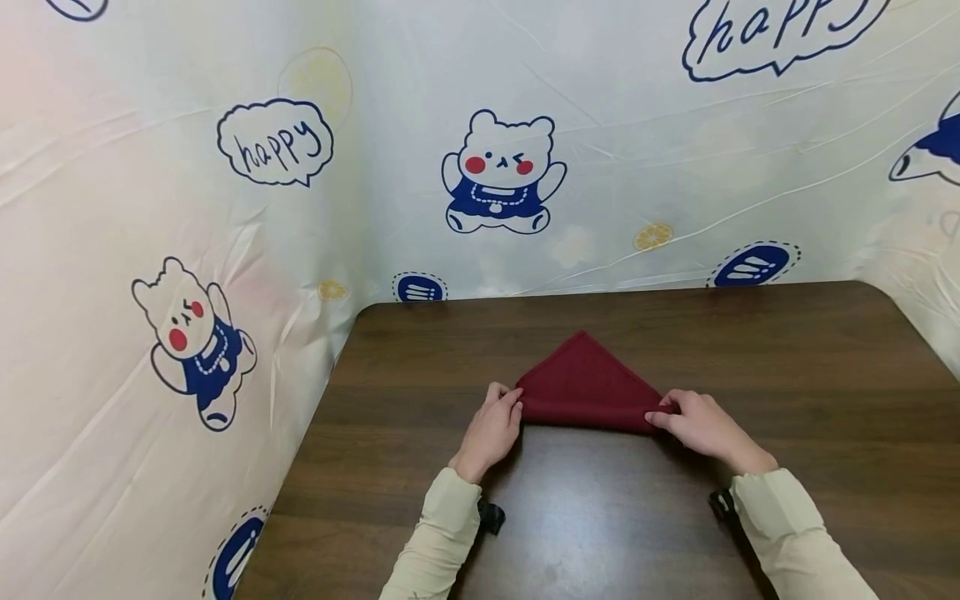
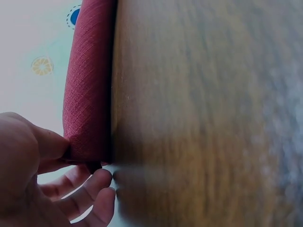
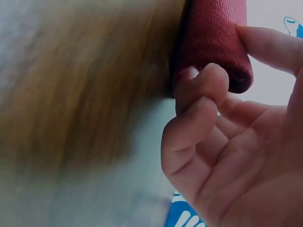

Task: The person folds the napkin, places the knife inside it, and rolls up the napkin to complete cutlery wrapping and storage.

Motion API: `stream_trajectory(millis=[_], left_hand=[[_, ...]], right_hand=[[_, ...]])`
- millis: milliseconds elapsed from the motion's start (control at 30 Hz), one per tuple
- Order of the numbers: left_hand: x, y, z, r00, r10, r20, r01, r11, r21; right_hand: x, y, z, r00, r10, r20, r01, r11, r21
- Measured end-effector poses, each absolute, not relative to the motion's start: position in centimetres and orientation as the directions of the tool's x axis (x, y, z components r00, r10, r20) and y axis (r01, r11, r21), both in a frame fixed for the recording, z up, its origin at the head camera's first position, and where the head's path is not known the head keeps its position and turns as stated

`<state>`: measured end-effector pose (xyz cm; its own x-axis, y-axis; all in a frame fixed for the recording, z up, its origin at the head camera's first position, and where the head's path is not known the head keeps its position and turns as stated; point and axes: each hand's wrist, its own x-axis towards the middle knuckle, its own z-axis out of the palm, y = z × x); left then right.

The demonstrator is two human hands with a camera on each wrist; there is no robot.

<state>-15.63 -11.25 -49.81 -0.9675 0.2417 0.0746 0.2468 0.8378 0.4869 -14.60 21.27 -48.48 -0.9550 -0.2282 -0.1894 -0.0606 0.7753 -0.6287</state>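
A dark red cloth napkin (image 1: pixel 588 375) lies on the table, its far part a triangle pointing away and its near edge a thick, straight roll. At the left end of the roll, my left hand (image 1: pixel 491 429) pinches the fabric between thumb and fingers. The left wrist view shows that hand (image 2: pixel 52 175) with its thumb on the roll (image 2: pixel 90 90) and the other fingers loosely bent below its end. My right hand (image 1: pixel 705 425) grips the opposite end. In the right wrist view, its thumb presses the outside of the roll (image 3: pixel 213 33) while bent fingers (image 3: pixel 194 113) lie around the end.
The dark brown wooden table (image 1: pixel 585 517) has rounded far corners. Behind it and along the left side hangs a pale curtain (image 1: pixel 390 167) printed with bears, lemon slices and "happy" bubbles. Dark wrist straps (image 1: pixel 491 517) show at both cream sleeves (image 1: pixel 442 533).
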Motion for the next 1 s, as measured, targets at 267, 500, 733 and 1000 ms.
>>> stream_trajectory(millis=[267, 500, 733, 1000], left_hand=[[-15.85, -11.19, -49.84, -0.964, 0.236, 0.122, 0.266, 0.847, 0.461], [-15.92, -11.31, -49.79, -0.959, 0.239, 0.154, 0.283, 0.857, 0.431], [-15.85, -11.23, -49.61, -0.966, 0.208, 0.153, 0.257, 0.836, 0.484], [-15.64, -11.04, -49.20, -0.961, 0.204, 0.187, 0.272, 0.826, 0.494]], right_hand=[[-15.07, 20.98, -48.09, -0.940, -0.161, -0.300, 0.075, 0.762, -0.643], [-15.44, 20.78, -48.12, -0.923, -0.109, -0.368, 0.144, 0.790, -0.596], [-15.40, 20.67, -48.23, -0.918, -0.084, -0.387, 0.176, 0.789, -0.589], [-15.27, 20.99, -48.40, -0.959, -0.097, -0.266, 0.086, 0.795, -0.601]])
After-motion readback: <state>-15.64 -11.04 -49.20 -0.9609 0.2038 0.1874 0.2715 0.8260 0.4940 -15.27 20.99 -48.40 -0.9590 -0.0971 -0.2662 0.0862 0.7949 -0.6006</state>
